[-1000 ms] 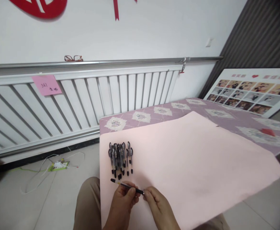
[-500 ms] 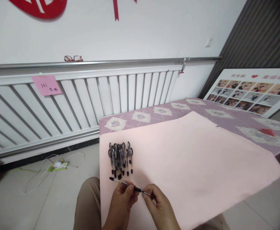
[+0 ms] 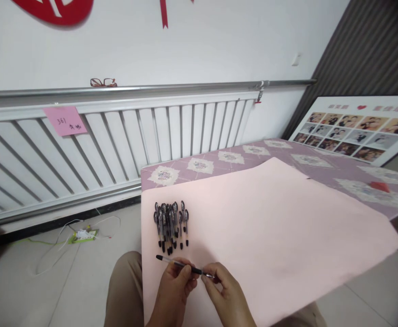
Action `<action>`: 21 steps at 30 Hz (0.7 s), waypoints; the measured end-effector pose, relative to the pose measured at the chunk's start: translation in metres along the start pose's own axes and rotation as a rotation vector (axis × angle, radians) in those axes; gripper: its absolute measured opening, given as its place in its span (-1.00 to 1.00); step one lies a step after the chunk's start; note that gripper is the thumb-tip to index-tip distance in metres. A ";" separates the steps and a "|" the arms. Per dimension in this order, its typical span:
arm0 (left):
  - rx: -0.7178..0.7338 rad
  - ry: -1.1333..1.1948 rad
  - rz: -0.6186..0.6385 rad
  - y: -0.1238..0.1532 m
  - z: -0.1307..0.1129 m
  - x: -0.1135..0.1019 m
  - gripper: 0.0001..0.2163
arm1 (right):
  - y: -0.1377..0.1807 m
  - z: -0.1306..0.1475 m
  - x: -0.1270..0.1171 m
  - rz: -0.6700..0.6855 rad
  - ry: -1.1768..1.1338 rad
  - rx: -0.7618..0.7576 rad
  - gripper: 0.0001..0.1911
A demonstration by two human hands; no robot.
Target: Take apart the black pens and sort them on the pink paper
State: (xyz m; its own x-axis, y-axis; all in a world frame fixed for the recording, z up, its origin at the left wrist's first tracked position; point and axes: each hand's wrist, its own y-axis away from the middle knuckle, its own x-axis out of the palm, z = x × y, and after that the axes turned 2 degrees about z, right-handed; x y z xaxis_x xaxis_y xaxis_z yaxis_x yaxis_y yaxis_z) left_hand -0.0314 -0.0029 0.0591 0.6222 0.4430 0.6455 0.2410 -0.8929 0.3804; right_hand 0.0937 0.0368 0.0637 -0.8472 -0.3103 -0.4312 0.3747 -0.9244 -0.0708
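My left hand [image 3: 175, 287] is closed around the middle of a gel pen [image 3: 167, 260], which has a clear barrel, a black end and a dark grip. The pen lies nearly level, slanting slightly down to the right. Thumb and fingers of my right hand [image 3: 226, 288] pinch at its right end, where a small shiny part shows; whether that is the tip or a cap I cannot tell. Just beyond the left hand, a pile of several similar pens [image 3: 170, 227] with black clips lies on a pale pink sheet [image 3: 270, 236].
A purple patterned cloth [image 3: 215, 165] shows under the sheet. Behind stands a white radiator [image 3: 171, 131] bearing a pink note [image 3: 65, 121], with glasses [image 3: 103, 82] on the pipe above. A photo board [image 3: 355, 129] leans at right. A power strip [image 3: 83, 235] sits on the floor.
The pen's black left end has dipped slightly, and the shiny part at the right end shows a little farther right. Both hands keep their hold; the pile is unmoved.
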 end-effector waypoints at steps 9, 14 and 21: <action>-0.072 -0.022 0.032 -0.002 0.007 0.000 -0.77 | 0.002 0.005 0.002 -0.003 -0.012 -0.035 -0.86; -0.043 0.000 -0.017 -0.004 0.004 -0.007 -0.84 | -0.001 -0.013 -0.009 -0.064 -0.069 0.038 -0.79; -0.027 0.036 -0.079 -0.008 0.005 -0.015 -0.86 | -0.007 -0.054 -0.025 -0.135 0.298 -0.006 -0.85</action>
State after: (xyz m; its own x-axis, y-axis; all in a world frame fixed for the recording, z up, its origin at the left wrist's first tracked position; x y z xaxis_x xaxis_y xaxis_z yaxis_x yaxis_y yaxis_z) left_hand -0.0386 -0.0025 0.0433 0.5744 0.5147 0.6364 0.2679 -0.8529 0.4481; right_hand 0.1327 0.0626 0.0263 -0.7422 -0.1062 -0.6617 0.2696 -0.9513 -0.1497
